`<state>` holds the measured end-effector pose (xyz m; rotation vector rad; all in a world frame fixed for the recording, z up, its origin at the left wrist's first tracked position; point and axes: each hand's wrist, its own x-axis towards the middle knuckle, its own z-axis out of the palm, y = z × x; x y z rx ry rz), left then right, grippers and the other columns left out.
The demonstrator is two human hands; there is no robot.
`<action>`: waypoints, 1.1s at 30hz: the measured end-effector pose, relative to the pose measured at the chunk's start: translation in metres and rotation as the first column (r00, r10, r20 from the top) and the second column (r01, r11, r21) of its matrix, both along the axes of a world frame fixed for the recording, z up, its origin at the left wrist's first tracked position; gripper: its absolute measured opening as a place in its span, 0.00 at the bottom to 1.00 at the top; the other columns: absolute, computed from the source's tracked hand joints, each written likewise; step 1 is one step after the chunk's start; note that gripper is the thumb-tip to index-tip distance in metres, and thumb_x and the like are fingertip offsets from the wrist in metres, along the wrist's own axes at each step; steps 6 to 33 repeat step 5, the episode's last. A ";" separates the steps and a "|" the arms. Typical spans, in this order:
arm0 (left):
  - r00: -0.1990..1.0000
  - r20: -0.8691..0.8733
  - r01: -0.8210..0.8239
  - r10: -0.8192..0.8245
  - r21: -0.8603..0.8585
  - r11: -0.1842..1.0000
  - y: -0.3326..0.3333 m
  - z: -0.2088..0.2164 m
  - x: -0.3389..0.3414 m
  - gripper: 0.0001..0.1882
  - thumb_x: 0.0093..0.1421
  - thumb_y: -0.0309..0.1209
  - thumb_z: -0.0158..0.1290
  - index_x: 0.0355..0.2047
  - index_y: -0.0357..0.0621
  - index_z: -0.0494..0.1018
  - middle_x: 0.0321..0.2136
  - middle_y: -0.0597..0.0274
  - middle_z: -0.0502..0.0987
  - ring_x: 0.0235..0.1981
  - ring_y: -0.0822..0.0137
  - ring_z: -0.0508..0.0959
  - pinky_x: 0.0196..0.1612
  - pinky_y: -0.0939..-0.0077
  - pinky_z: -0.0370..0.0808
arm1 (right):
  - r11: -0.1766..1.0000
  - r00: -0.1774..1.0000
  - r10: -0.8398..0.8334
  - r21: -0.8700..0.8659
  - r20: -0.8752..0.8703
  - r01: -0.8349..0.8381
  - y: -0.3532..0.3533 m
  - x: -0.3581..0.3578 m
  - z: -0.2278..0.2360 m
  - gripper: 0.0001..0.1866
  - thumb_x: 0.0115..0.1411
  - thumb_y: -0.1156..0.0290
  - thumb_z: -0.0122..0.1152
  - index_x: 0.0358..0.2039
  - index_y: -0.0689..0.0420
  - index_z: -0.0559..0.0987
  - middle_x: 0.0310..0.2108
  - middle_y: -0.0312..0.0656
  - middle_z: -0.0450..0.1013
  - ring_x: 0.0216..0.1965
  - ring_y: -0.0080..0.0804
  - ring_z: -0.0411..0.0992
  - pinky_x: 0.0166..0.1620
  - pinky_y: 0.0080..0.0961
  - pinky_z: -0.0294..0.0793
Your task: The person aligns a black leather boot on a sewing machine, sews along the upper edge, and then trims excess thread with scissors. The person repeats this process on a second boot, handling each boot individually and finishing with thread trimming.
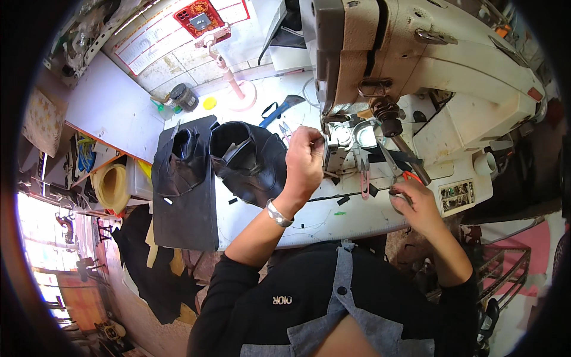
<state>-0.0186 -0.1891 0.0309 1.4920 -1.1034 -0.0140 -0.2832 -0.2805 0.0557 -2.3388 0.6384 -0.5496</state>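
My left hand (305,159), with a silver bangle at the wrist, is closed in a pinch beside the needle area of the sewing machine (357,53). What its fingertips hold, if anything, is hidden. On the right of the white table, my right hand (414,205) is curled at the handles of a pair of scissors (389,159); one orange-red loop shows above its knuckles. Small pink-handled thread snips (364,178) lie between the hands. Left of my left hand stands a black leather shoe upper (250,163), and a second black upper (181,166) sits beside it on a dark board (184,223).
A blue-handled tool (279,111), a dark jar (183,97) and a pink phone stand (238,95) stand or lie at the back. Black scraps (343,200) dot the tabletop. A small parts tray (457,195) is at the right; black material (157,262) hangs below left.
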 end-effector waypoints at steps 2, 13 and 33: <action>0.667 -0.646 0.295 -0.371 -0.228 0.928 0.009 -0.001 0.001 0.03 0.65 0.25 0.44 0.35 0.43 0.67 0.35 0.66 0.70 0.35 0.73 0.68 0.40 0.81 0.66 | 1.000 1.000 -0.021 -0.017 0.014 0.021 -0.002 -0.004 0.003 0.13 0.53 0.70 0.64 0.37 0.60 0.76 0.34 0.46 0.76 0.37 0.43 0.74 0.42 0.32 0.72; 0.333 -0.749 0.381 -0.573 -0.450 0.808 0.023 0.000 0.006 0.04 0.65 0.27 0.45 0.39 0.43 0.67 0.38 0.63 0.70 0.37 0.70 0.69 0.43 0.77 0.68 | 0.999 0.999 -0.032 0.023 0.019 0.032 -0.005 -0.006 0.003 0.11 0.54 0.71 0.63 0.37 0.60 0.76 0.35 0.47 0.76 0.39 0.43 0.74 0.54 0.37 0.69; 0.333 -0.749 0.381 -0.573 -0.450 0.808 0.023 0.000 0.006 0.04 0.65 0.27 0.45 0.39 0.43 0.67 0.38 0.63 0.70 0.37 0.70 0.69 0.43 0.77 0.68 | 0.999 0.999 -0.032 0.023 0.019 0.032 -0.005 -0.006 0.003 0.11 0.54 0.71 0.63 0.37 0.60 0.76 0.35 0.47 0.76 0.39 0.43 0.74 0.54 0.37 0.69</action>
